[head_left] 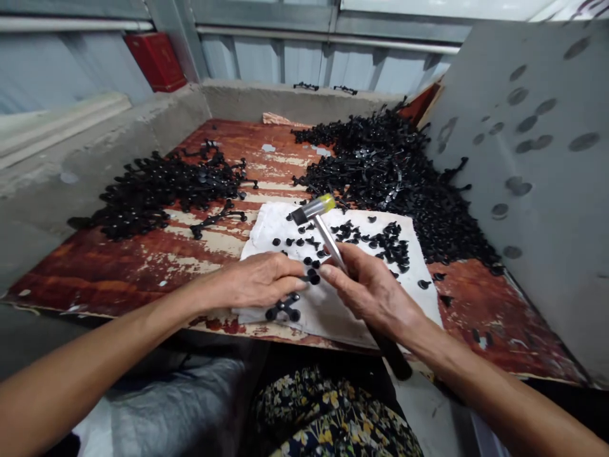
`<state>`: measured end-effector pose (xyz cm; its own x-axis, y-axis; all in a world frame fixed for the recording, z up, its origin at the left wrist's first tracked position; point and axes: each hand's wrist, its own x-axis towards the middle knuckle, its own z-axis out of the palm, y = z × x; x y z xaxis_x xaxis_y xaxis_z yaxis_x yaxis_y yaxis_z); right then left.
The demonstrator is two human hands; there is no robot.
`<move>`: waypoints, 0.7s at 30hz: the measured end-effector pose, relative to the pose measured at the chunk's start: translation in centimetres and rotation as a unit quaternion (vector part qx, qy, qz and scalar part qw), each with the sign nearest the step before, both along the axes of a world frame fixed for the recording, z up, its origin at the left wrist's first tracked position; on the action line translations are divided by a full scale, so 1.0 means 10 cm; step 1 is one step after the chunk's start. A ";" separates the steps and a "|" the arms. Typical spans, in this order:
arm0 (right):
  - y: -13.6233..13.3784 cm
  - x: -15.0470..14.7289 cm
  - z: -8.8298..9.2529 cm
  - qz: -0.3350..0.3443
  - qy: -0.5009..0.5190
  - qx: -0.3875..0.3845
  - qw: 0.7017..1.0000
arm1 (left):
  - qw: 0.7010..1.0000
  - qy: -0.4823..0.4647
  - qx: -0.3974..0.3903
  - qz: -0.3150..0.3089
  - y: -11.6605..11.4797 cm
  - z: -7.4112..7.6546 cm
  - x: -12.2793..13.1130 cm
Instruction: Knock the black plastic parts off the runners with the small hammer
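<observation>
My right hand (373, 289) is closed round a small hammer (328, 244) with a silver shaft, a yellow-and-black head and a dark handle; its thumb and fingertip come near some small black round pieces. Over the white cloth (342, 317), my left hand (261, 279) has its fingers pressed together on a black branched part (284, 307), mostly hidden under them. Its round ends show below the fingers. Loose black caps (390, 244) lie scattered on the cloth beyond the hands.
A heap of black branched parts (176, 187) lies on the left of the worn red board (214, 254). A larger black heap (390, 165) fills the back right, against an upright grey panel (533, 190). A concrete ledge (257, 95) runs along the back.
</observation>
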<state>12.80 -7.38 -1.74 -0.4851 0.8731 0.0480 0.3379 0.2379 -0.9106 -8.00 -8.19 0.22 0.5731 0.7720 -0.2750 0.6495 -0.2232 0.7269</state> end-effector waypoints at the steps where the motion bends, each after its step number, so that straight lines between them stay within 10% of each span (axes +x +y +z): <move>1: -0.01 -0.03 -0.01 0.005 0.029 -0.068 0.997 | 1.000 -0.003 0.001 -0.006 -0.05 0.03 0.05; 4: -0.11 -0.05 -0.09 -0.006 0.106 -0.207 0.973 | 0.996 0.024 0.032 0.074 -0.20 0.06 0.11; 9: -0.32 0.03 -0.19 -0.089 0.187 -0.231 0.950 | 0.955 0.032 0.061 0.290 -0.45 -0.03 0.05; 21: -0.60 0.11 -0.35 -0.091 0.166 -0.211 0.959 | 0.973 -0.052 -0.036 0.221 -0.30 -0.14 0.29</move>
